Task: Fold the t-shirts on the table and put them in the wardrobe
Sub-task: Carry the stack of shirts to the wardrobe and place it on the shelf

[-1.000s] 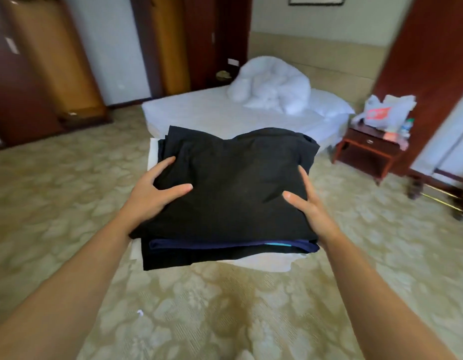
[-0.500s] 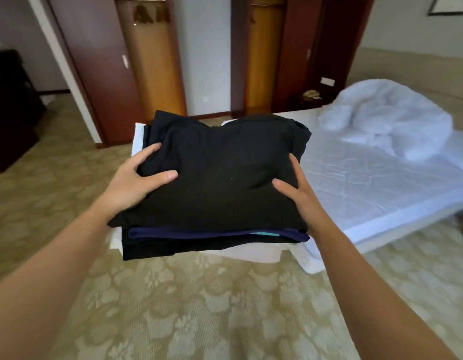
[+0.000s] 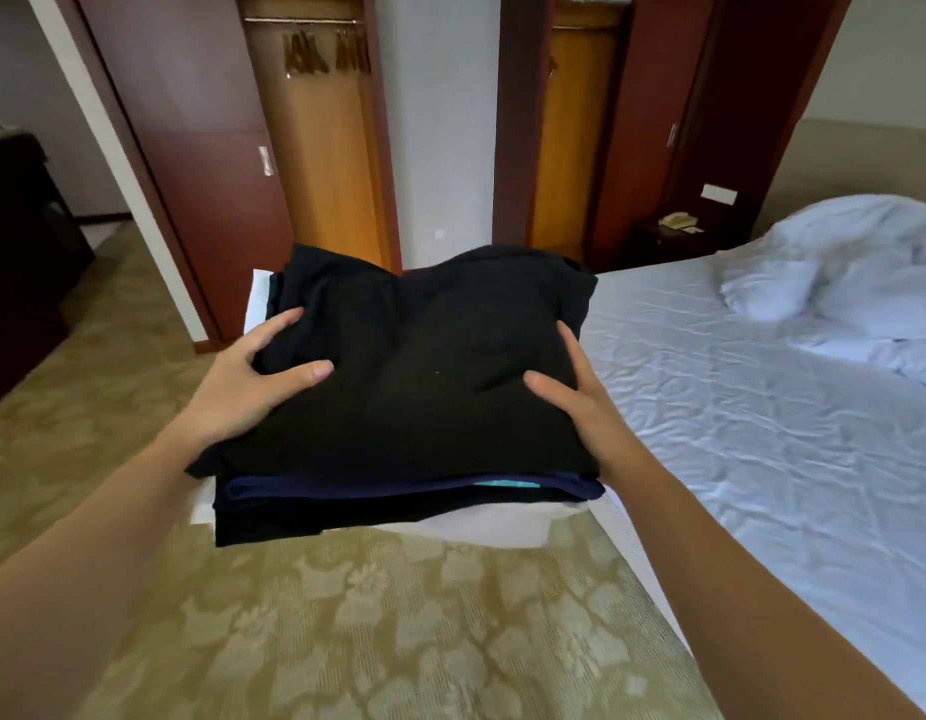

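Note:
I carry a stack of folded t-shirts (image 3: 424, 387) at chest height: a black one on top, a navy one with a teal label under it, another black one, and white ones at the bottom. My left hand (image 3: 243, 387) grips the stack's left side, thumb on top. My right hand (image 3: 580, 402) grips its right side, thumb on top; the fingers of both hands are hidden under the cloth. Straight ahead stands an open wardrobe (image 3: 320, 148) with a rail of wooden hangers (image 3: 326, 54). A second open wardrobe bay (image 3: 570, 148) is to its right.
A bed (image 3: 762, 433) with a white sheet and rumpled duvet (image 3: 855, 267) fills the right side, its corner close to my right arm. Dark red-brown doors (image 3: 201, 174) flank the wardrobes. A nightstand with a telephone (image 3: 679, 220) is behind the bed. Patterned carpet (image 3: 372, 626) lies underfoot; a dark doorway opens at left.
My view has swung left and nearer: the bed slid to the right and the open wardrobes came into the centre. Both hands keep the same hold on the stack.

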`<state>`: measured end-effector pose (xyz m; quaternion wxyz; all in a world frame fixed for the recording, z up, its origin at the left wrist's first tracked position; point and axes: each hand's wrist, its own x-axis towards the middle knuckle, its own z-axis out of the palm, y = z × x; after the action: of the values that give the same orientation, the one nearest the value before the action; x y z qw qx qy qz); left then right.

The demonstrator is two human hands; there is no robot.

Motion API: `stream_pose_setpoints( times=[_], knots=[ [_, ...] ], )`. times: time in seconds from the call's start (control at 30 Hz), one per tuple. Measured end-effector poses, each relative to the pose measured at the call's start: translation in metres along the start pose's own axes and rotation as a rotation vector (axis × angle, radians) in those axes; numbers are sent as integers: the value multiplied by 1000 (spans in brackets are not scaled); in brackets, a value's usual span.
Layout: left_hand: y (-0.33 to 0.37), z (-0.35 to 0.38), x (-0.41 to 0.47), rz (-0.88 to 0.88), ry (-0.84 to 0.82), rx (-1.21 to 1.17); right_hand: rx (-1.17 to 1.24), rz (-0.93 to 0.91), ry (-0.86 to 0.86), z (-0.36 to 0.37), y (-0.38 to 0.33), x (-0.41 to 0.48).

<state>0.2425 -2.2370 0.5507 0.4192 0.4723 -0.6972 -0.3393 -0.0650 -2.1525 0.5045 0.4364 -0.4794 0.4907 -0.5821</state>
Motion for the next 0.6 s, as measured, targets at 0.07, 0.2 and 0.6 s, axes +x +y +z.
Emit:
stream_pose_setpoints(
  times=[0.07,0.2,0.6],
  knots=[
    [-19,-5,65,13,-4,-6,14,9,14,10,6,65],
    [-81,-8,196,24,31,-20,-8,-4,-8,30,37,214],
    [-191,-93,590,-1,187,-27,-4,-13,-187,127,48,672]
  ],
)
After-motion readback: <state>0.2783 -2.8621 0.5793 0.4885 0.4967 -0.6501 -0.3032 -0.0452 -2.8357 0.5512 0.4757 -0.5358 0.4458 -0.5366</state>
